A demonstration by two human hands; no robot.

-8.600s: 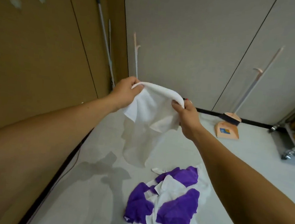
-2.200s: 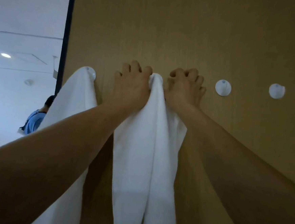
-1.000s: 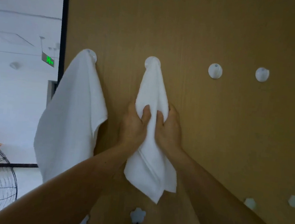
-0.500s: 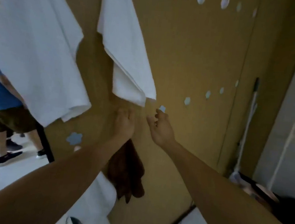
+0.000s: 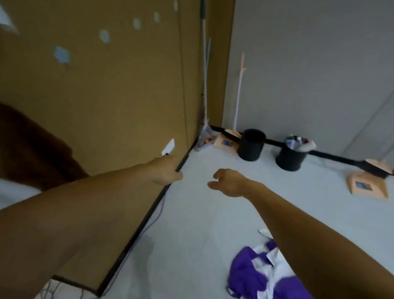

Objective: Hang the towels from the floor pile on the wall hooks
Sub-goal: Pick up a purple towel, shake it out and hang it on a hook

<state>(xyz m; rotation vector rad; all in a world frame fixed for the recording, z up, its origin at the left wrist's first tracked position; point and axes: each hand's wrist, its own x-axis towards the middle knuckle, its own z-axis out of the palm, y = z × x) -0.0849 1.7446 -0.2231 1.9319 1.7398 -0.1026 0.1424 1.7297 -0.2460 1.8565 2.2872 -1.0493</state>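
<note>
Fetch step: left hand (image 5: 167,171) and right hand (image 5: 228,182) hang loosely curled, empty, so next is probably grabbing 1 off the floor pile (image 5: 272,282).

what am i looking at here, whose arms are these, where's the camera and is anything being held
No machine here: a person wears one wide-angle camera on the head, so you see their own two bare arms reaching forward. This one picture looks down at a pale grey floor beside a brown wall with small pale hooks. The left hand and the right hand both hold nothing. Low right on the floor lies a crumpled pile of purple and white towels, not yet hung. Further back stand two black round bins and a peach plastic dustpan.
</note>
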